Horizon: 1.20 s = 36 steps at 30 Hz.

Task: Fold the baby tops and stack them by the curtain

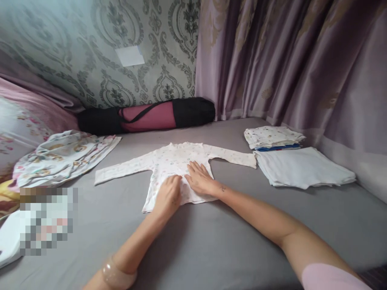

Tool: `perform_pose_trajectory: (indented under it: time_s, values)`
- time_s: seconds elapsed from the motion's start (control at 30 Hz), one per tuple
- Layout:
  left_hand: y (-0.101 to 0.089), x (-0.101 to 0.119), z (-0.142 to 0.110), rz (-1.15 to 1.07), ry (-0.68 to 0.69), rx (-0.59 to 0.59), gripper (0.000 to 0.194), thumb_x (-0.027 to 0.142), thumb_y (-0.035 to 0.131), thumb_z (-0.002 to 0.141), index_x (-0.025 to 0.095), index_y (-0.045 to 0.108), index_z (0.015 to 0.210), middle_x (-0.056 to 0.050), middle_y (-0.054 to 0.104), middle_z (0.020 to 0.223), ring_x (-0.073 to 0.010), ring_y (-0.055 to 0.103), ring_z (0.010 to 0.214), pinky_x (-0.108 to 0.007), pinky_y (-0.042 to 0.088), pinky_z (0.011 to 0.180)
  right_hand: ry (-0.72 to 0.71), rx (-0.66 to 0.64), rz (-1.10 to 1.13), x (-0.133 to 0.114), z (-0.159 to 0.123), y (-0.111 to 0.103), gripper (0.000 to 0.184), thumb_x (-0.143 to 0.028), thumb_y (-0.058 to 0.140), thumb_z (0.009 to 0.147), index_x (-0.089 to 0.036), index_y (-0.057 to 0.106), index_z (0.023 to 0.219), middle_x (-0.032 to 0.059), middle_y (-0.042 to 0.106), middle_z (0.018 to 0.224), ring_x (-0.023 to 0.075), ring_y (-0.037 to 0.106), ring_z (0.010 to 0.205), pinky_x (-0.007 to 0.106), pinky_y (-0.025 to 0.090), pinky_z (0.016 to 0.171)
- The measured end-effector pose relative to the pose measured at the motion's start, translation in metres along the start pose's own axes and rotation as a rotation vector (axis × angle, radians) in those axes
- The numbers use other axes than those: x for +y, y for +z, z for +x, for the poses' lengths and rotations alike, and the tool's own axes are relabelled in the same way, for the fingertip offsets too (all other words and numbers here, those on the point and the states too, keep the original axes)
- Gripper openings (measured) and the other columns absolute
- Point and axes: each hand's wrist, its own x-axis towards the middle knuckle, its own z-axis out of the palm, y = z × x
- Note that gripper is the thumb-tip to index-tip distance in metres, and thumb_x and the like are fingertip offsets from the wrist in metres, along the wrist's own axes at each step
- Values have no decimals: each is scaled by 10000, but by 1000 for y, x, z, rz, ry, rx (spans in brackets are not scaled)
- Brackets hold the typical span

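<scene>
A small white long-sleeved shirt (pixel 169 161) with a faint printed pattern lies spread on the grey bed sheet, its sleeves stretched out to both sides. My left hand (pixel 169 193) rests on the lower front of the shirt with its fingers curled under; whether fabric is pinched in them is hidden. Beside it, my right hand (pixel 199 178) lies flat and open on the shirt's right front, fingers stretched toward the collar. The right cuff reaches close to a folded white cloth stack (pixel 305 167).
Behind that stack sits a folded patterned pile (pixel 273 137) with blue beneath. A black and maroon long bag (pixel 148 117) lies along the wall. Patterned clothes (pixel 66 155) are piled at left, near a blurred patch. Purple curtains (pixel 260 60) hang at the back right.
</scene>
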Motion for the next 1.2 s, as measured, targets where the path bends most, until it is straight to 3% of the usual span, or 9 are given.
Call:
perform_pose_trajectory:
  time_s: [0.1,0.23,0.4,0.57,0.7,0.8,0.9,0.97,1.2]
  values:
    - [-3,-42,-11,119,-92,-34,352,283,349,959,118,515,1222,-201,555,1290,-301,477,1260,-501,376,1054,6,18,40,-7,-7,10,640,-428,260,985,-28,285,1484,191,192,1574,289,96,1467,499,42,1179]
    - [-1,-72,-25,142,-102,-138,483,395,316,987,175,388,1412,-156,380,1506,-278,308,1415,-525,252,1144,5,33,32,-3,-10,9,638,-448,254,983,-70,279,1496,166,188,1579,261,91,1470,479,26,1183]
    - [-9,-82,-30,169,-30,-287,598,484,246,994,171,274,1503,-121,240,1575,-248,194,1461,-468,175,1184,-74,23,-1,9,-17,6,620,-452,261,988,-98,296,1495,160,210,1576,269,105,1468,490,30,1182]
    - [-16,-79,-28,150,-33,-301,633,525,249,977,157,298,1490,-122,240,1577,-251,203,1459,-454,161,1187,-176,0,42,20,-21,-4,558,-399,291,991,-117,352,1468,149,249,1568,248,152,1462,465,100,1185]
    - [-32,-79,-38,82,-113,-85,563,498,289,967,153,428,1390,-152,408,1476,-260,377,1365,-416,294,1127,-123,207,169,37,-31,-25,437,-282,369,949,-136,504,1338,144,494,1420,218,425,1328,384,320,1099]
    - [-49,-82,-52,93,-318,11,483,515,373,917,163,593,1165,-144,602,1169,-271,553,1111,-410,408,1000,62,283,227,53,-53,-42,279,-257,435,902,-185,642,1075,83,695,1065,203,633,978,321,468,862]
    - [-59,-83,-66,51,-500,-83,449,563,425,857,182,662,875,-99,624,876,-262,573,902,-398,449,877,204,162,222,60,-81,-51,198,-297,478,877,-220,660,858,20,699,798,176,630,730,286,455,691]
    - [-60,-81,-71,16,-556,-133,465,592,445,824,187,668,777,-92,610,820,-263,556,875,-390,444,844,244,84,216,58,-97,-51,186,-332,502,862,-230,653,820,5,681,740,166,610,674,274,432,641]
    - [-60,-60,-64,-53,-687,-141,415,585,555,677,185,661,651,-83,601,830,-276,534,917,-346,436,786,205,62,149,38,-119,-34,192,-365,564,831,-259,598,988,15,657,909,157,588,725,261,410,629]
